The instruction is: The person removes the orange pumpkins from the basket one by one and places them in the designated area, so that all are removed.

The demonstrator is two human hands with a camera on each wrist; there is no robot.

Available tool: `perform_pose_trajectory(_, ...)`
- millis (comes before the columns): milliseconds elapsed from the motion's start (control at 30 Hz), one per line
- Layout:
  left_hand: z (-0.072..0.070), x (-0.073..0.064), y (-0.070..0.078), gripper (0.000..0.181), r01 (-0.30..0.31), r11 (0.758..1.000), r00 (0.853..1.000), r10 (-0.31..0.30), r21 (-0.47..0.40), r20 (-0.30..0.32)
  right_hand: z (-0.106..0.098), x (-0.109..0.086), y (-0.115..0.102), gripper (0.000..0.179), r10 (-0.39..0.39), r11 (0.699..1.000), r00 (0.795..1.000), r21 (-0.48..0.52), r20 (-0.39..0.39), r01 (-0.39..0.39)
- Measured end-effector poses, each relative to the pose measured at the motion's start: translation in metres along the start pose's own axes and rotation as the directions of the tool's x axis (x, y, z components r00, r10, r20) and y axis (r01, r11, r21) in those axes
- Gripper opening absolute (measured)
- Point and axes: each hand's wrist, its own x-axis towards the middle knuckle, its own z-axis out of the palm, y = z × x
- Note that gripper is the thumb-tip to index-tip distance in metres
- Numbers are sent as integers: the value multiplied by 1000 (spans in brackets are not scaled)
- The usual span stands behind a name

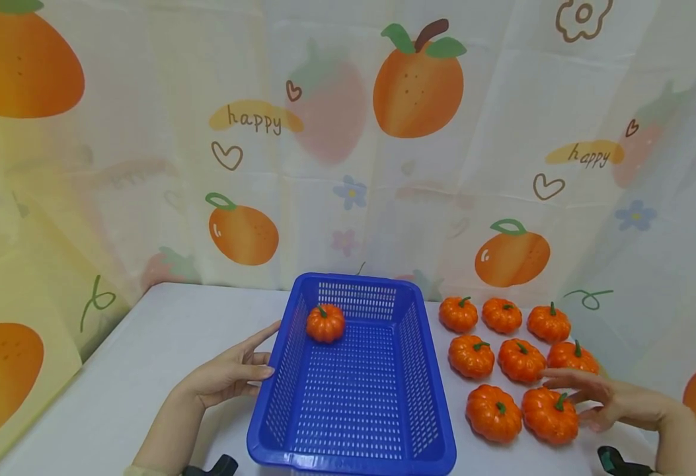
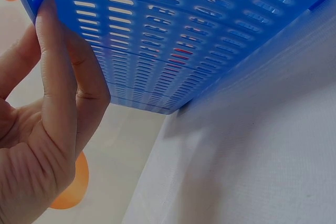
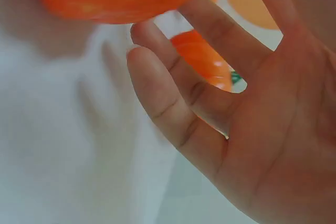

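Note:
A blue plastic basket (image 1: 348, 423) with slotted walls stands on the white table. Inside, near its far left corner, is one small orange pumpkin (image 1: 326, 323). My left hand (image 1: 229, 373) holds the basket's left rim, thumb at the edge; the left wrist view shows fingers against the slotted wall from below. To the right of the basket, several more pumpkins lie in rough rows. My right hand (image 1: 612, 398) is beside the front right pumpkin (image 1: 550, 416), its fingers spread and slightly bent. In the right wrist view, nothing lies in the palm; fingertip contact is unclear.
A white cloth (image 1: 116, 370) covers the table. Behind it hangs a fruit-print curtain (image 1: 336, 218). Another front pumpkin (image 1: 494, 414) lies between the basket and the pumpkin by my right hand. Dark wrist-mounted devices show at the bottom edge.

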Motion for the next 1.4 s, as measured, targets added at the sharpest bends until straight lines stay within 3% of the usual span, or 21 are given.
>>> perform_pose_trajectory(133, 1, 0, 1, 91, 0, 1000, 1000, 0, 0, -2, -10, -9, -14, 72, -30, 999, 1000, -13, -10, 30)
perform_pose_trajectory(267, 2, -1, 2, 92, 3, 1000, 1000, -3, 0, -6, -15, -11, -43, 71, -72, 991, 993, -119, -91, 61)
perform_pose_trajectory(367, 3, -2, 2, 92, 6, 1000, 1000, -6, 1, -11, -13, -6, -69, 71, -143, 977, 978, -180, -153, 115)
perform_pose_trajectory(533, 3, -3, 0, 92, 9, 1000, 1000, -9, -1, -12, -8, 17, -111, 65, -318, 927, 921, -277, -225, 252)
perform_pose_trajectory(633, 3, -3, 0, 92, 10, 1000, 1000, -10, -4, -13, -3, 37, -140, 61, -372, 902, 876, -342, -307, 263)
perform_pose_trajectory(733, 3, -3, 0, 92, 7, 1000, 1000, -7, -6, -10, 6, 60, -169, 58, -363, 908, 834, -357, -415, 217)
perform_pose_trajectory(833, 3, -2, 1, 92, 4, 1000, 1000, -4, -6, -5, 15, 83, -195, 58, -369, 911, 800, -354, -474, 211)
perform_pose_trajectory(933, 3, -1, 1, 93, 5, 1000, 1000, -5, -6, -3, 22, 106, -216, 59, -388, 911, 779, -335, -493, 242)
perform_pose_trajectory(1200, 2, -1, 1, 92, 12, 1000, 1000, -12, 12, -19, 37, 158, -254, 62, -445, 895, 754, -203, -484, 398)
perform_pose_trajectory(1400, 0, 1, -2, 91, 13, 1000, 1000, -13, 16, -25, 52, 193, -265, 60, -464, 872, 744, -99, -481, 479)
